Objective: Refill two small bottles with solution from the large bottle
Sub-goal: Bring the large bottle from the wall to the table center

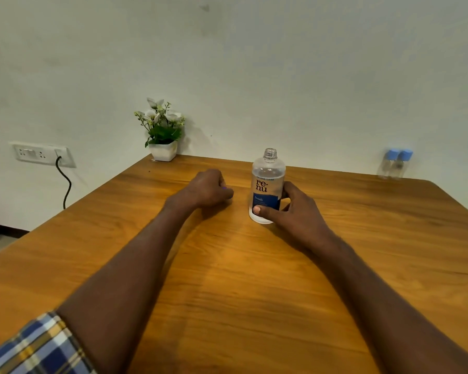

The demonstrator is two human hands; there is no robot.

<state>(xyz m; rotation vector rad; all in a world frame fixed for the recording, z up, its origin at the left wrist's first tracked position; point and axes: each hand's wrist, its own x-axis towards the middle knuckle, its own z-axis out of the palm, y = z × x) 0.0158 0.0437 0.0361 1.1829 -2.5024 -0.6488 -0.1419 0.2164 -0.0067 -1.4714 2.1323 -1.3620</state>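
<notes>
The large clear bottle (pixel 268 182) with a blue and white label stands upright on the wooden table (pixel 227 279), its neck uncapped. My right hand (pixel 295 211) wraps around its lower part, thumb on the label. Left of the bottle, my left hand (pixel 210 188) rests on the table with its fingers curled; a small purple bit shows at the fingertips, and I cannot tell what it is. Two small clear bottles (pixel 393 164) with blue caps stand side by side at the far right edge of the table, well away from both hands.
A white pot with a flowering plant (pixel 162 130) sits at the table's far left corner against the wall. A wall socket with a black cable (pixel 42 155) is on the left. The table's left edge drops to the floor.
</notes>
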